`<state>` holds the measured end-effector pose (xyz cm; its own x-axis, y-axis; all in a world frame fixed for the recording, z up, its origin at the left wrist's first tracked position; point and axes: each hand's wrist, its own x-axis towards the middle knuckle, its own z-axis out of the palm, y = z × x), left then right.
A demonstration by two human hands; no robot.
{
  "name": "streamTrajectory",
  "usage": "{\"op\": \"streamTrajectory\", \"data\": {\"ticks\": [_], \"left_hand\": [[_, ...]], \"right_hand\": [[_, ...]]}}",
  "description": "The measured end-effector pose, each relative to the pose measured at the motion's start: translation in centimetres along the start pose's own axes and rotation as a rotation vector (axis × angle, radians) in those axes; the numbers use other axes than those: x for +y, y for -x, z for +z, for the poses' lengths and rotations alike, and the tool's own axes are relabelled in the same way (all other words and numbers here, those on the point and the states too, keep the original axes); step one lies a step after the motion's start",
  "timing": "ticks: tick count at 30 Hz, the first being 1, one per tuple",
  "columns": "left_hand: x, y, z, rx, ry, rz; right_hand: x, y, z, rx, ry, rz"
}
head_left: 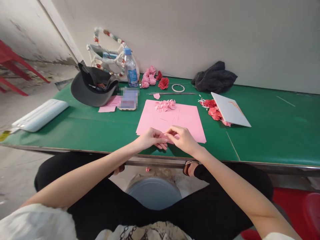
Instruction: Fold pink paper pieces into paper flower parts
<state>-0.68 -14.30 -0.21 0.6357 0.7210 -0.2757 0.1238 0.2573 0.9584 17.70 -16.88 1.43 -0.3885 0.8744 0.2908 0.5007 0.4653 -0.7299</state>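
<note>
Both hands meet over the near edge of a stack of pink paper sheets (147,116). My left hand (156,138) is closed, its thumb and fingers pinching a small piece of pink paper (163,136). From the other side my right hand (181,136) grips the same piece with thumb and forefinger. Fingers hide most of that piece, so its shape cannot be made out. Folded pink paper petals (165,105) lie in a small heap on the stack's far part.
Behind the stack are pink paper flowers (149,77), a red paper flower (163,83), a tape roll (178,88) and thin wires (175,93). To the left stand a bottle (131,70), phone (128,99) and cap (92,85). A white board (230,108) leans over red flowers (214,112).
</note>
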Motion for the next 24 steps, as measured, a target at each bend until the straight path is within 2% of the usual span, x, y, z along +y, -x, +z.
{"op": "streamTrajectory", "data": {"ticks": [7, 10, 13, 16, 18, 20, 22, 24], "left_hand": [[-0.2, -0.1, -0.3, -0.041, 0.001, -0.066], [0.4, 0.0, 0.0, 0.050, 0.012, -0.035], [1.1, 0.3, 0.1, 0.164, 0.020, 0.021], [1.5, 0.5, 0.0, 0.197, 0.024, 0.054], [1.6, 0.5, -0.1, 0.189, 0.028, 0.065], [1.5, 0.5, -0.1, 0.173, 0.030, 0.076], [1.4, 0.4, -0.1, 0.159, 0.032, 0.076], [1.2, 0.3, -0.1, 0.159, 0.036, 0.072]], "right_hand": [[0.6, -0.8, -0.5, -0.117, -0.144, 0.162], [1.9, -1.6, -0.7, -0.105, -0.204, 0.195], [3.9, -2.7, -0.9, 0.059, -0.302, 0.266], [5.9, -3.8, -1.2, 0.284, -0.420, 0.332], [6.8, -4.2, -1.3, 0.376, -0.259, 0.274], [7.1, -4.2, -1.3, 0.366, -0.006, 0.152], [7.1, -4.0, -1.3, 0.247, 0.157, 0.034], [6.8, -3.8, -1.1, 0.116, 0.222, -0.023]]}}
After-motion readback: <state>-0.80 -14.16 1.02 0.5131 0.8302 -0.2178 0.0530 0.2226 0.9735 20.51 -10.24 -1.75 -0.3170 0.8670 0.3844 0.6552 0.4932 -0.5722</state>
